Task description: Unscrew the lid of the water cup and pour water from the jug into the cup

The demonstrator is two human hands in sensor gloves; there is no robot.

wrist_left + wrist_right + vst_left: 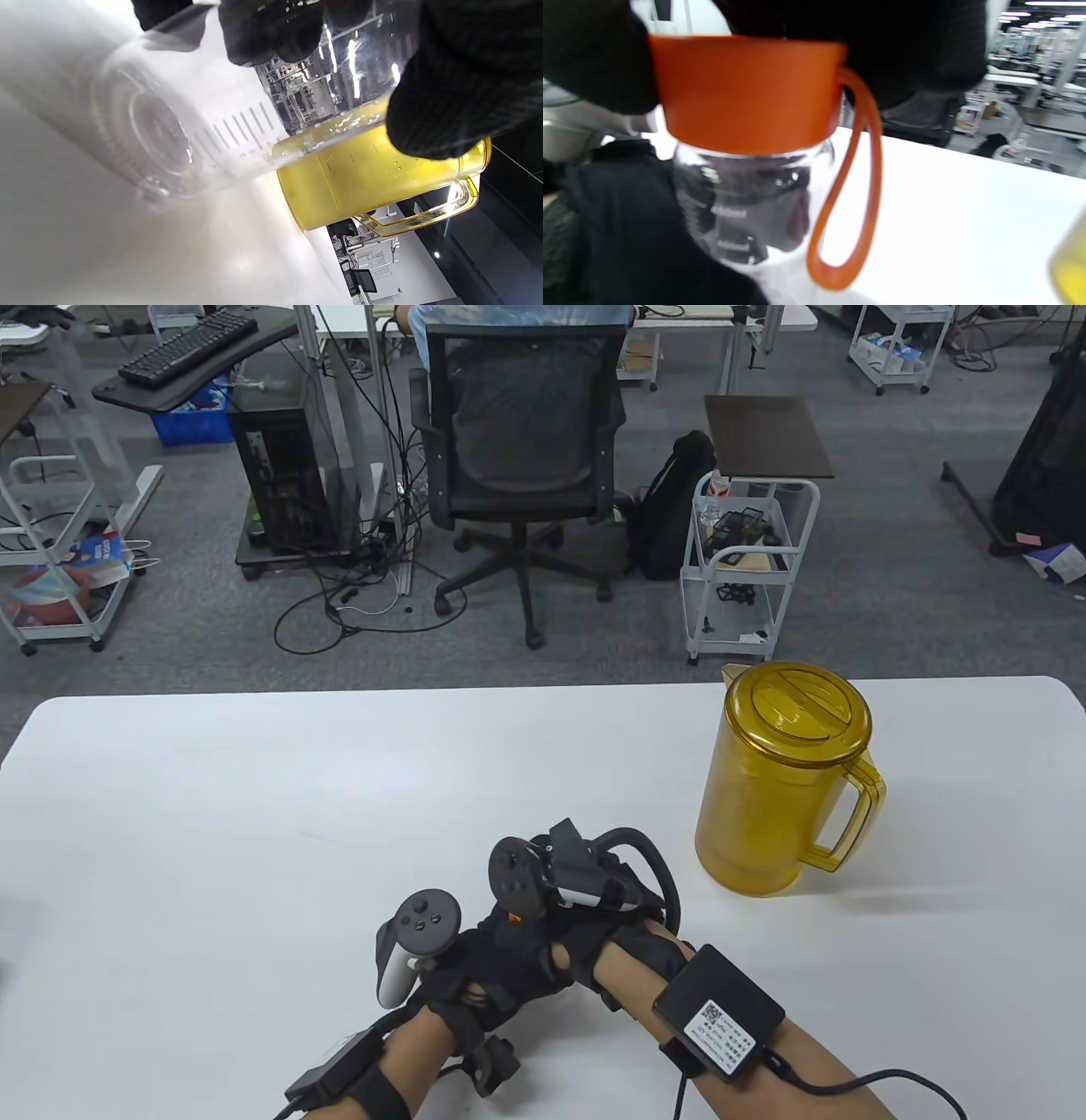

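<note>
Near the desk's (170, 814) front edge, the left hand (475, 976) grips the clear cup (178, 140) around its body, while the right hand (585, 916) curls its fingers (594, 63) around the orange lid (746, 93) on top. The yellow jug (785, 776) stands upright toward the back right corner, well apart from both hands.

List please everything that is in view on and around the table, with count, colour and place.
jug: one, amber with lid on, right side of table, untouched
cup: one, clear with scale marks, under both hands near the table's front edge
cup lid: one, orange with loop strap, still on the cup
table: one, white
office chair: one, black, behind table
trolley: one, white, behind jug
left hand: black glove, grip round cup body
right hand: black glove, grip on lid
</note>
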